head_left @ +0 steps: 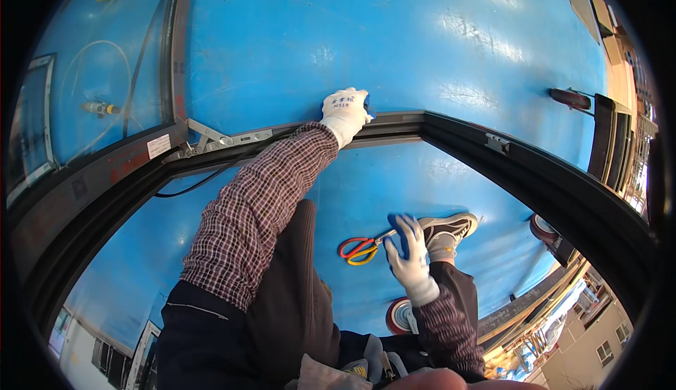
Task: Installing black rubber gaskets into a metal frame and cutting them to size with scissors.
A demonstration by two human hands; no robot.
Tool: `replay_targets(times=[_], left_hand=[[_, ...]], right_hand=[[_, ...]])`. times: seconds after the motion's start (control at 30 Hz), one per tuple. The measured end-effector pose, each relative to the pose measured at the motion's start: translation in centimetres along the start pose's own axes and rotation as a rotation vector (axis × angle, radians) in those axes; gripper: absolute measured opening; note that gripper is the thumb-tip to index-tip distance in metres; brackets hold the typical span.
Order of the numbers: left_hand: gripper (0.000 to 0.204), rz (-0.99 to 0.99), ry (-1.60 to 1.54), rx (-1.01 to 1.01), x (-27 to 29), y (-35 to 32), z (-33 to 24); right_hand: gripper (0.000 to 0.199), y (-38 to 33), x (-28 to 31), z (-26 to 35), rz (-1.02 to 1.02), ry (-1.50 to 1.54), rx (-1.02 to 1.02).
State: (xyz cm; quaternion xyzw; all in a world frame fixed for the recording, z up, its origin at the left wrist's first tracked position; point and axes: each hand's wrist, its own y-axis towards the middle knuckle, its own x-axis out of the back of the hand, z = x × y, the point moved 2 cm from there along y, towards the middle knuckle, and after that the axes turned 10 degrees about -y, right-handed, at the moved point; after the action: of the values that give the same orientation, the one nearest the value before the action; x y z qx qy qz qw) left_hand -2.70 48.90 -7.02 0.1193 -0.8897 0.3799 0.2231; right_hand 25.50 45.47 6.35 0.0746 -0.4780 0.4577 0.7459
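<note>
My left hand (344, 112), in a white glove with blue-coated fingers, reaches forward and curls over the top rail of a dark window frame (458, 131) that stands over the blue floor. My right hand (408, 250), gloved the same way, hovers lower down with its fingers spread. It is right beside a pair of shears with red and yellow handles (359, 250) lying on the floor. Whether it touches the shears' metal tip I cannot tell. Both forearms wear plaid sleeves.
A metal stay arm (220, 138) and a black cable (204, 180) sit at the frame's left corner. My shoe (451, 228) rests on the floor by the shears. Red caster wheels (400, 314) stand nearby. A hose with a fitting (101, 108) lies far left.
</note>
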Motion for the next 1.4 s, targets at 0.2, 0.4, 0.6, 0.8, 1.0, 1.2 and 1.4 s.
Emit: replay_targets(times=[0.2, 0.4, 0.6, 0.8, 1.0, 1.2, 1.4], left_hand=[[0.029, 0.099, 0.037, 0.047, -2.1, 2.7, -4.1], [0.029, 0.049, 0.053, 0.016, -3.1, 3.6, -5.1], [0.036, -0.154, -0.370, -0.004, -0.1, 1.0, 2.5], [0.034, -0.212, 0.002, -0.014, 3.2, -6.6, 9.8], [0.034, -0.115, 0.262, 0.063, 4.0, -8.8, 8.9], [0.026, 0.030, 0.241, 0.092, 4.1, -8.1, 8.6], [0.024, 0.032, 0.209, -0.136, 2.2, -5.7, 6.9]], right_hand=[[0.041, -7.3, 4.2, 1.4, 0.068, 0.121, -0.163], [0.042, -7.9, 3.0, 3.3, 0.169, 0.236, -0.099], [0.040, -8.9, 3.5, 2.3, 0.189, 0.284, -0.133], [0.040, -8.4, 2.7, 1.5, 0.284, 0.308, -0.166], [0.040, -8.0, 2.5, 0.5, 0.275, 0.312, -0.172], [0.039, -7.5, 2.9, 0.9, 0.286, 0.292, -0.164], [0.039, -7.5, 3.0, 0.8, 0.304, 0.297, -0.198]])
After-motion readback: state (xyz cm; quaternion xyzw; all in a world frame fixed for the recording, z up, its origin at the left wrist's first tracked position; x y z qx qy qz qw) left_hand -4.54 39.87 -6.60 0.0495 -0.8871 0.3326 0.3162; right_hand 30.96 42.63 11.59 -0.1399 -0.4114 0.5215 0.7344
